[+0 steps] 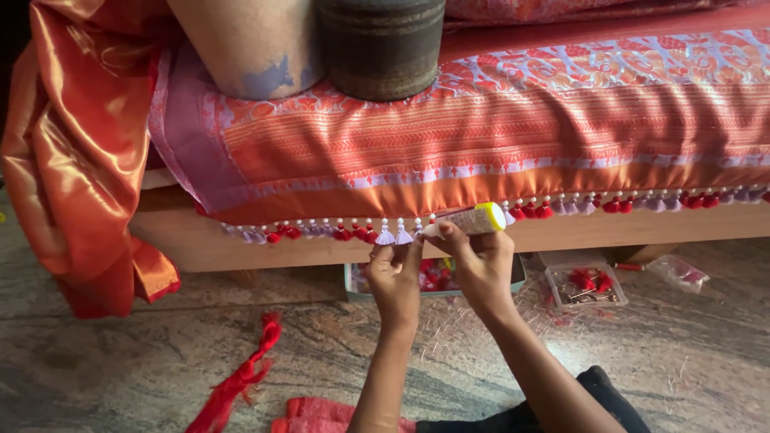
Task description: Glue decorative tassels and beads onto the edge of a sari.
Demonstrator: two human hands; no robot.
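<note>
An orange patterned cloth (481,128) hangs over a low wooden table (192,240), its hem lined with small red and lilac tassels (353,232). My left hand (395,273) pinches a lilac tassel (395,236) at the hem. My right hand (480,261) holds a small glue tube (473,220) with a yellow cap, its nozzle pointing left at that tassel. The two hands are close together below the hem.
A dark round weight (381,44) and a pale stone (249,44) sit on the cloth. Shiny orange fabric (72,152) drapes at left. On the stone floor lie red thread (237,381), a small clear box (585,285) of red bits and a tray (437,277) under the table.
</note>
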